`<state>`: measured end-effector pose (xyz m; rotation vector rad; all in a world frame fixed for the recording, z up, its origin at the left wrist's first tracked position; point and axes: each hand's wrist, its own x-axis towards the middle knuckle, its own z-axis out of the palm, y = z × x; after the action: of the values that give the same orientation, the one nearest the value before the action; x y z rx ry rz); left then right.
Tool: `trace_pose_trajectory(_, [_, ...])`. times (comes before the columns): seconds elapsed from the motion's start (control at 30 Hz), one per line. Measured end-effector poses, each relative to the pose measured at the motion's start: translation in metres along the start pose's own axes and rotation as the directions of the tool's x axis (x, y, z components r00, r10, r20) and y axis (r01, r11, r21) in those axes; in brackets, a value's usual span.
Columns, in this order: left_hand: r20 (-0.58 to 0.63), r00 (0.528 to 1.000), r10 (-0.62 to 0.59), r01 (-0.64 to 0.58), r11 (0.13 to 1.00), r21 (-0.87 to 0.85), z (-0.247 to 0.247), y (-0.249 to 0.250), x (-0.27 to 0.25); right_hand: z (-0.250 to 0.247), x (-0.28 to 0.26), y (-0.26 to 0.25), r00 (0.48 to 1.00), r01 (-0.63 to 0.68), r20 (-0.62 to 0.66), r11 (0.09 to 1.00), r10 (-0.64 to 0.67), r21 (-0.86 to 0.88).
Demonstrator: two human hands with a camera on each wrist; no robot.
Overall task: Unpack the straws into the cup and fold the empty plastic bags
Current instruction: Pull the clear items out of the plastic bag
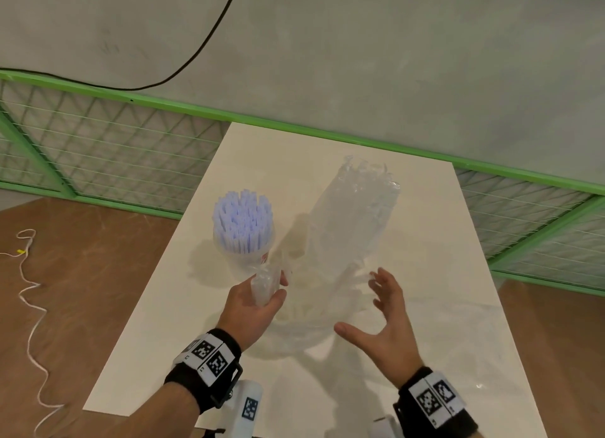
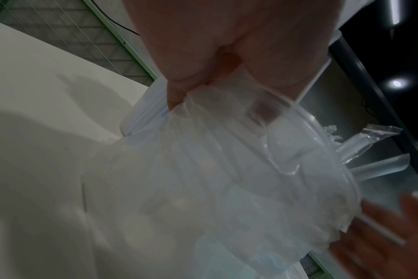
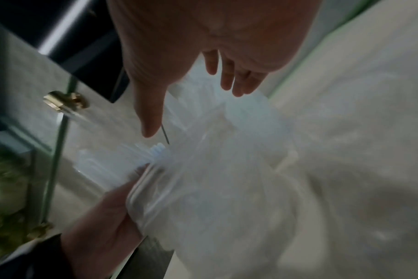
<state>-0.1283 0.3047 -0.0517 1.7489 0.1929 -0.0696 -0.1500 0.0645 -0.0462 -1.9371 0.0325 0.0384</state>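
Straws (image 1: 243, 221) already in cup (image 1: 240, 257); left hand (image 1: 250, 306) grips bag (image 1: 347, 241), right hand (image 1: 383, 319) spread empty — folding's left, imo.

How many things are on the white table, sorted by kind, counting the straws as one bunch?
Cups: 1
Bunches of straws: 1
Clear plastic bags: 1, gripped at one edge by the left hand
Total: 3

Bare workroom: concrete wall (image 1: 360, 44), green fence (image 1: 98, 156)

plastic bag (image 3: 227, 198) blurred, cup (image 1: 244, 267) base hidden behind bag
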Motion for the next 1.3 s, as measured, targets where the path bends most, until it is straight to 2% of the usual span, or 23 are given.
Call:
trace_pose_trajectory(0.1, [0.006,1.0,-0.018,0.018,1.0,-0.003,0.003,0.002,0.0,0.013,-0.004,0.006,0.99,-0.127,0.06,0.992,0.128,-0.018])
trace_pose_trajectory(0.2, [0.013,1.0,-0.004,0.003,1.0,0.014,0.005,0.002,0.0,0.022,0.007,0.001,0.988,-0.141,0.059,0.989,0.143,-0.035])
trace_pose_trajectory(0.27, [0.015,1.0,0.005,-0.005,1.0,0.016,0.005,0.003,0.0,0.027,0.016,-0.005,0.992,-0.115,0.026,0.977,0.122,-0.18])
trace_pose_trajectory(0.4, [0.019,1.0,0.023,-0.024,0.999,0.036,0.004,0.006,-0.003,0.031,0.018,-0.02,0.998,0.01,0.064,0.888,0.022,-0.46])
trace_pose_trajectory(0.53, [0.024,1.0,0.013,-0.014,0.999,0.029,0.002,0.006,-0.003,0.036,0.019,-0.033,0.998,0.057,0.048,0.801,-0.035,-0.596])
trace_pose_trajectory(0.73, [0.103,0.992,0.068,-0.067,0.998,-0.017,0.002,0.013,-0.006,0.038,0.029,-0.051,0.98,0.194,0.124,0.595,-0.157,-0.78])
trace_pose_trajectory(0.8, [0.098,0.993,0.065,-0.062,0.998,-0.033,0.003,0.013,-0.006,0.039,0.032,-0.056,0.973,0.224,0.146,0.569,-0.181,-0.791])
trace_pose_trajectory(0.87, [0.089,0.994,0.06,-0.057,0.998,-0.041,0.003,0.013,-0.005,0.041,0.034,-0.058,0.961,0.266,0.16,0.592,-0.227,-0.761])
trace_pose_trajectory(0.93, [0.071,0.996,0.046,-0.043,0.998,-0.044,0.004,0.012,-0.004,0.046,0.035,-0.057,0.947,0.312,0.165,0.666,-0.275,-0.678])
trace_pose_trajectory(1.07, [0.058,0.998,0.039,-0.039,0.999,-0.008,0.004,0.01,-0.002,0.055,0.037,-0.05,0.926,0.364,0.23,0.865,-0.298,-0.346])
trace_pose_trajectory(1.17, [0.057,0.998,0.035,-0.035,0.999,-0.008,0.003,0.008,-0.002,0.058,0.037,-0.047,0.944,0.319,0.153,0.927,-0.292,-0.196])
trace_pose_trajectory(1.3, [0.049,0.998,0.034,-0.033,0.999,-0.001,0.004,0.005,-0.003,0.063,0.036,-0.049,0.978,0.211,0.03,0.972,-0.209,-0.103])
